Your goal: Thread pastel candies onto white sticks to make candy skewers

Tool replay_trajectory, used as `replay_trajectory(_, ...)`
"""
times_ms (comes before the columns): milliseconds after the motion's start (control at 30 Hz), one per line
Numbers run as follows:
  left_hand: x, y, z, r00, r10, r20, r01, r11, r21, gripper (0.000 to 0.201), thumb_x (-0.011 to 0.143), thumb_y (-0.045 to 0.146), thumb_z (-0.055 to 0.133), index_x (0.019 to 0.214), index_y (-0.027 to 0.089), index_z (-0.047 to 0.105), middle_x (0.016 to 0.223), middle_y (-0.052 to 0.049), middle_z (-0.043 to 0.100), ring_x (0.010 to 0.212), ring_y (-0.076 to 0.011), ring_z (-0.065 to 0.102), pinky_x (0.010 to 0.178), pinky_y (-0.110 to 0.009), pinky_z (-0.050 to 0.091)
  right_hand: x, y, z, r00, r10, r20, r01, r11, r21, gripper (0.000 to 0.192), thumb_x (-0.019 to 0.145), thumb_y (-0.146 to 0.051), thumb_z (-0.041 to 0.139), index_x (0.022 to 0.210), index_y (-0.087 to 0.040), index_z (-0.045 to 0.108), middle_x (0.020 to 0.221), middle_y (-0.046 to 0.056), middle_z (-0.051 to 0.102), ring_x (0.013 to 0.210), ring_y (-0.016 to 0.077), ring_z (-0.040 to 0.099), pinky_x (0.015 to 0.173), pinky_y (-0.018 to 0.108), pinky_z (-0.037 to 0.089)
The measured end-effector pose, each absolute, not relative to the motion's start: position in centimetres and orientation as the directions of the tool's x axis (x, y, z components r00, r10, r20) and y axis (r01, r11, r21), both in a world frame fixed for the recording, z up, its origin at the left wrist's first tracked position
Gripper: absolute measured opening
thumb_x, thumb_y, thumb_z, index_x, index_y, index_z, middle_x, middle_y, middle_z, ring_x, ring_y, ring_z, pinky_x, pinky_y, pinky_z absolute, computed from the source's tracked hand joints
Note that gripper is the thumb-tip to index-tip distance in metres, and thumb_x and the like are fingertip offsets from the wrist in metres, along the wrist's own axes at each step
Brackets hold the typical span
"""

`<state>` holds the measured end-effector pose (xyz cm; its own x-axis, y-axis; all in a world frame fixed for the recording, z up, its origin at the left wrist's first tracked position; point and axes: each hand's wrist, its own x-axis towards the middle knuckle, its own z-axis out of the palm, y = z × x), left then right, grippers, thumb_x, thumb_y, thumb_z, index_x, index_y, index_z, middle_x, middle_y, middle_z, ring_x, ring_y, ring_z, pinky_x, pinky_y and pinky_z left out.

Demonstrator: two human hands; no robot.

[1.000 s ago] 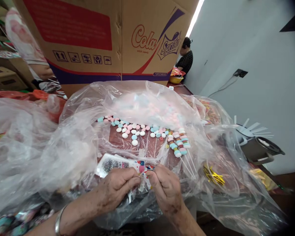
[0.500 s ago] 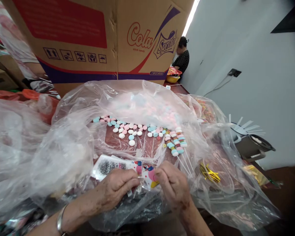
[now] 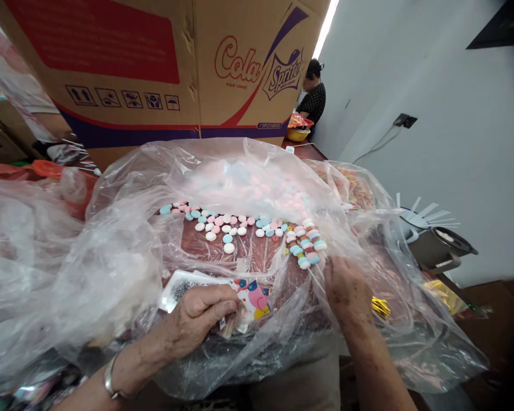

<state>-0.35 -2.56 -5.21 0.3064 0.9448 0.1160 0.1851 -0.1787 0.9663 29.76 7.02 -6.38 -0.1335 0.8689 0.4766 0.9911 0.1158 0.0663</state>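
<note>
My left hand (image 3: 205,314) is closed, thumb against fingers, on a small clear plastic bag with a colourful cartoon print (image 3: 257,298). A stack of similar bags (image 3: 182,283) lies flat just behind that hand. My right hand (image 3: 346,285) is over the sticks of the candy skewers (image 3: 306,245), its fingers curled inward; the fingertips are partly hidden, so their hold on a stick is unclear. Those skewers carry pink, white and blue candies threaded on white sticks. Loose candies (image 3: 227,229) in the same colours spill from a large clear plastic bag (image 3: 240,171).
A large cardboard box (image 3: 235,114) stands behind the candy. Gold twist ties (image 3: 380,307) lie right of my right hand. Further right are a grey jug (image 3: 439,251) and white sticks (image 3: 426,214). Crumpled plastic (image 3: 107,274) covers the left side. Another person (image 3: 312,100) sits far back.
My right hand has left the printed bag and moved right, over the skewer sticks. My left hand still holds the bag, which shows more of its print.
</note>
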Motion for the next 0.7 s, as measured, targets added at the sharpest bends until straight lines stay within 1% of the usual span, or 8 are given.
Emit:
replay_trajectory(67, -0.8, -2.6, -5.8, 0.294, 0.95, 0.103, 0.153, -0.153, 0.976, 0.029, 0.099, 0.031, 0.053, 0.083, 0.015, 0.072, 0.082, -0.003, 0.07, 0.075, -0.0148, 0.061, 0.071, -0.023, 0.047, 30.3, 6.6, -5.5, -0.152, 0.8, 0.581, 0.971, 0.232, -0.065, 0.024, 0.098, -0.022, 0.045, 0.084, -0.017, 0.064, 0.079, 0.009, 0.069, 0.074, 0.023, 0.062, 0.066, 0.032, 0.042)
replay_trajectory(133, -1.3, -2.6, -6.3, 0.282, 0.954, 0.097, 0.126, -0.137, 0.982, 0.029, 0.099, 0.033, 0.054, 0.087, 0.016, 0.074, 0.086, -0.004, 0.071, 0.077, -0.0152, 0.061, 0.071, -0.023, 0.048, 30.7, 5.7, -4.3, -0.183, 0.733, 0.655, 0.876, 0.424, -0.229, 0.022, 0.099, -0.025, 0.047, 0.09, -0.018, 0.065, 0.084, 0.007, 0.07, 0.076, 0.0214, 0.064, 0.069, 0.031, 0.045)
replay_trajectory(200, -1.7, -2.6, -6.6, 0.262, 0.961, 0.092, 0.13, -0.129, 0.983, 0.031, 0.099, 0.035, 0.054, 0.086, 0.016, 0.074, 0.084, -0.003, 0.07, 0.074, -0.0146, 0.059, 0.068, -0.023, 0.047, 30.7, 4.4, -2.9, -0.248, 0.716, 0.652, 0.738, 0.576, -0.351, 0.015, 0.097, -0.023, 0.052, 0.093, -0.02, 0.067, 0.082, 0.002, 0.068, 0.072, 0.0178, 0.062, 0.067, 0.029, 0.046)
replay_trajectory(300, -2.1, -2.6, -6.6, 0.23, 0.971, 0.065, 0.166, -0.106, 0.98, 0.033, 0.097, 0.038, 0.056, 0.081, 0.015, 0.072, 0.081, -0.003, 0.068, 0.072, -0.0146, 0.056, 0.067, -0.023, 0.047, 30.2, 2.6, -1.2, -0.383, 0.695, 0.609, 0.571, 0.696, -0.435, 0.015, 0.095, -0.015, 0.055, 0.093, -0.022, 0.068, 0.07, -0.001, 0.06, 0.064, 0.0144, 0.056, 0.062, 0.027, 0.044)
replay_trajectory(367, -2.3, -2.6, -6.4, 0.242, 0.97, 0.033, 0.19, -0.08, 0.978, 0.035, 0.097, 0.041, 0.054, 0.081, 0.015, 0.071, 0.081, -0.003, 0.066, 0.071, -0.0148, 0.055, 0.066, -0.024, 0.048, 29.8, 1.9, -0.5, -0.447, 0.669, 0.594, 0.501, 0.737, -0.453, 0.019, 0.094, -0.01, 0.053, 0.094, -0.021, 0.068, 0.069, -0.001, 0.058, 0.065, 0.0144, 0.054, 0.061, 0.026, 0.044)
replay_trajectory(467, -2.5, -2.7, -6.2, 0.271, 0.962, -0.01, 0.213, -0.05, 0.976, 0.039, 0.098, 0.045, 0.051, 0.081, 0.015, 0.069, 0.08, -0.003, 0.065, 0.07, -0.015, 0.054, 0.065, -0.024, 0.048, 29.4, 1.7, 0.0, -0.504, 0.635, 0.585, 0.46, 0.771, -0.44, 0.021, 0.091, -0.006, 0.053, 0.095, -0.021, 0.068, 0.07, 0.0, 0.06, 0.067, 0.0149, 0.054, 0.06, 0.026, 0.045)
replay_trajectory(600, -2.8, -2.6, -6.1, 0.292, 0.956, -0.026, 0.247, -0.05, 0.968, 0.04, 0.098, 0.046, 0.049, 0.082, 0.015, 0.068, 0.078, -0.003, 0.062, 0.07, -0.015, 0.052, 0.065, -0.024, 0.046, 29.4, 1.9, 0.5, -0.576, 0.566, 0.59, 0.427, 0.824, -0.373, 0.025, 0.089, -0.005, 0.054, 0.098, -0.023, 0.069, 0.066, -0.001, 0.06, 0.063, 0.0147, 0.053, 0.06, 0.027, 0.046)
replay_trajectory(700, -2.9, -2.5, -5.9, 0.29, 0.956, -0.049, 0.295, -0.041, 0.955, 0.039, 0.098, 0.044, 0.048, 0.082, 0.015, 0.067, 0.076, -0.001, 0.058, 0.067, -0.0136, 0.048, 0.06, -0.023, 0.04, 29.7, 2.0, 0.8, -0.614, 0.523, 0.591, 0.416, 0.851, -0.321, 0.026, 0.088, -0.006, 0.055, 0.1, -0.023, 0.07, 0.065, -0.001, 0.06, 0.062, 0.0153, 0.053, 0.058, 0.028, 0.045)
